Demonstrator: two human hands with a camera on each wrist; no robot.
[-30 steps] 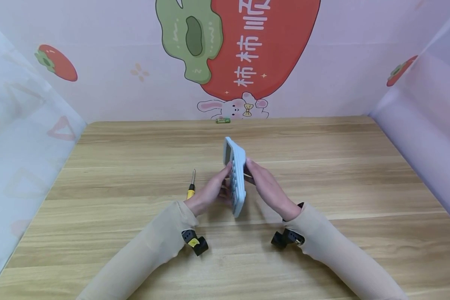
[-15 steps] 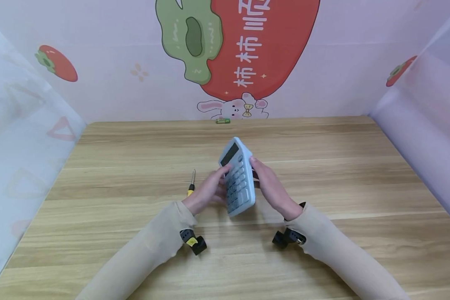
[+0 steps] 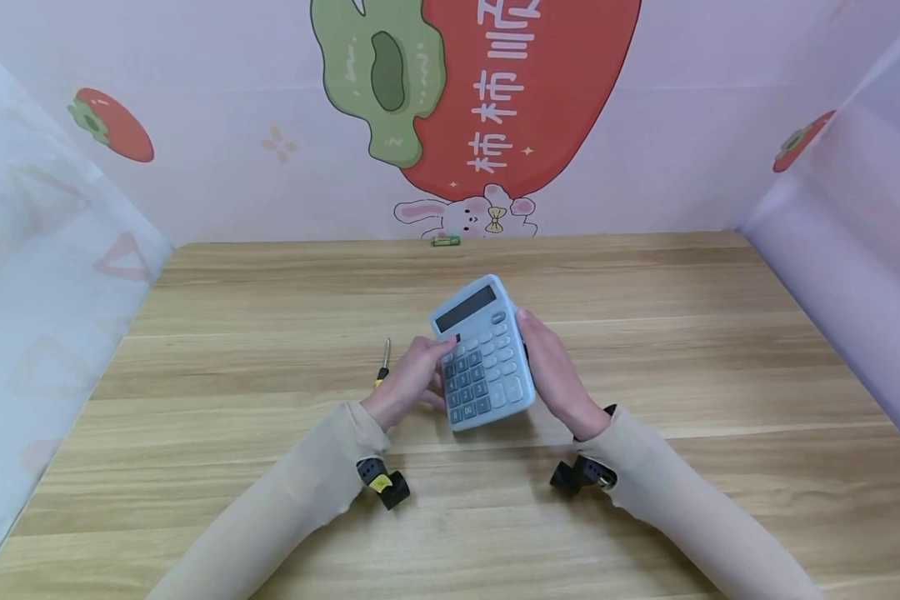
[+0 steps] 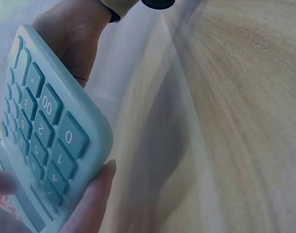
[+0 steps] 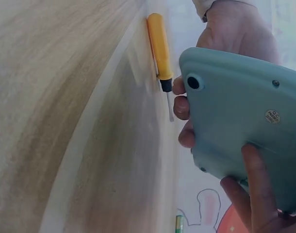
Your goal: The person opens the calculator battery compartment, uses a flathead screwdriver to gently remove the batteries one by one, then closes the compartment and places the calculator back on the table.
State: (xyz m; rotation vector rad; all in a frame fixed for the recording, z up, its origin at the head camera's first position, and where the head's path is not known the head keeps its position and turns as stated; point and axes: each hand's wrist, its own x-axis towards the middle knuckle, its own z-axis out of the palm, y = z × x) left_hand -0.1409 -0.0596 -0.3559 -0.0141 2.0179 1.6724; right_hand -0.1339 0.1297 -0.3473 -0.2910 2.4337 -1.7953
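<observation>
Tilted above the table, a light blue calculator shows its dark screen and number keys to the head camera. My left hand grips its left side, thumb on the front near the screen and fingers behind. On the right side, my right hand holds the edge, its fingers reaching round behind. In the right wrist view, two right-hand fingers lie on the back, which has a round black foot, a screw and a small round sticker. Left-hand fingertips curl over the opposite edge there.
A screwdriver with a yellow and black handle lies just left of my left hand, partly covered by it. A green battery sits at the table's back edge, against the printed backdrop. Side curtains flank the wooden table.
The calculator has turned from nearly edge-on to showing its keyed face to the head camera. My right hand has shifted slightly right with it; my left hand keeps its hold.
</observation>
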